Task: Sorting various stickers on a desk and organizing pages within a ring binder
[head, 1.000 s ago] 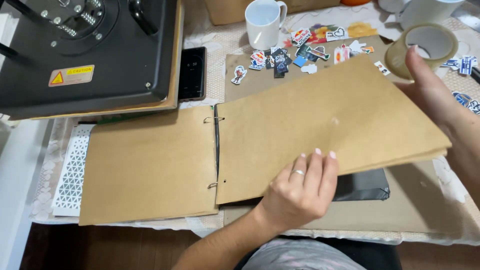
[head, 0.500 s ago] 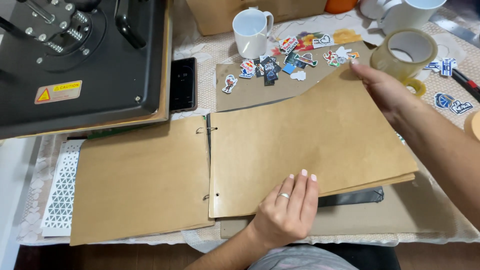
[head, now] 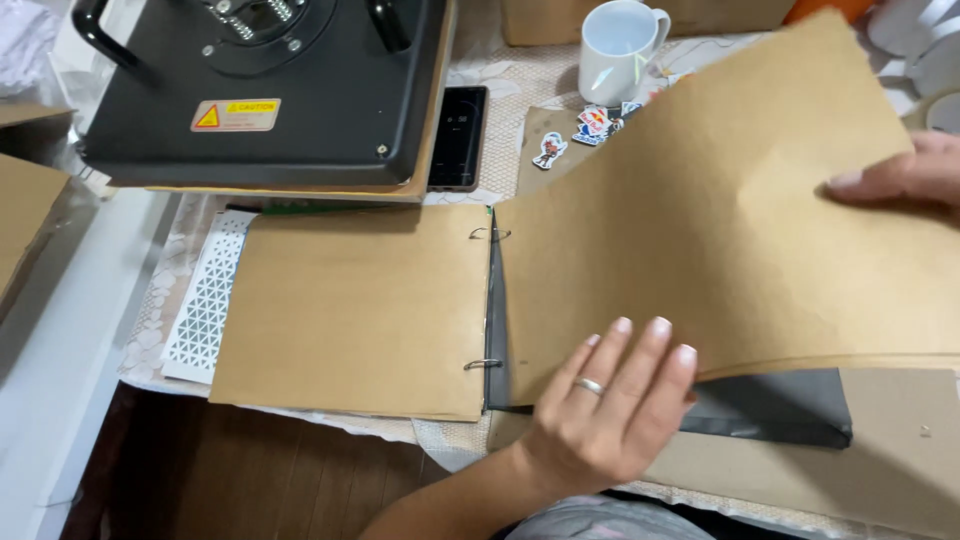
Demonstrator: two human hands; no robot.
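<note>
Head view: your right hand (head: pixel 900 178) has lifted kraft page (head: pixel 720 220) off ring-bound album (head: pixel 350 310) at table's front edge, pinching its right edge; left hand (head: pixel 605 400) flat, fingers together, on lower corner; page now mid-turn

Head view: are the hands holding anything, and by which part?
The right hand grips the lifted brown kraft-paper page of the ring-bound album at its right edge. The left hand lies flat on that page's lower edge, pressing, not gripping.
</note>
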